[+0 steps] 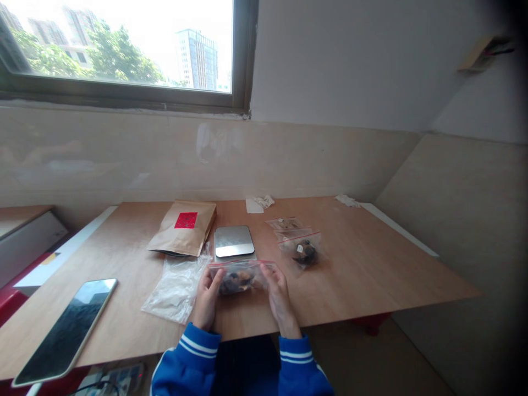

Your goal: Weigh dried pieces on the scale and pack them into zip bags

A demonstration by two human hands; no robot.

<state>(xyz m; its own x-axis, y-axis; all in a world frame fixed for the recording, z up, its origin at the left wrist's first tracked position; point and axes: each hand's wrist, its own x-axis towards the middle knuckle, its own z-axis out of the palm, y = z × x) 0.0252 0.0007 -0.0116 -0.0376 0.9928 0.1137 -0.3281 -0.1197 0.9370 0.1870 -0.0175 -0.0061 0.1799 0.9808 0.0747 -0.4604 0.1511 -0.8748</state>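
Between my two hands is a clear zip bag (241, 281) with a red seal line and dark and orange-brown dried pieces inside. My left hand (207, 294) grips its left end, thumb on the front. The right end is pinched by my right hand (278, 291). Just beyond the bag sits a kitchen scale (234, 241) with a shiny square plate, its near edge partly hidden. An empty-looking clear plastic bag (173, 291) lies flat beside my left hand. To the right rest two more zip bags: one with dark pieces (304, 253), and behind it one with pale pieces (284, 223).
A brown paper pouch (185, 228) with a red label lies left of the scale. A large phone (68, 330) with a cable is at the table's left front. Crumpled white tissue (264, 202) lies near the wall, and more tissue (347, 201) farther right. The wooden table (371, 264) meets a tiled wall.
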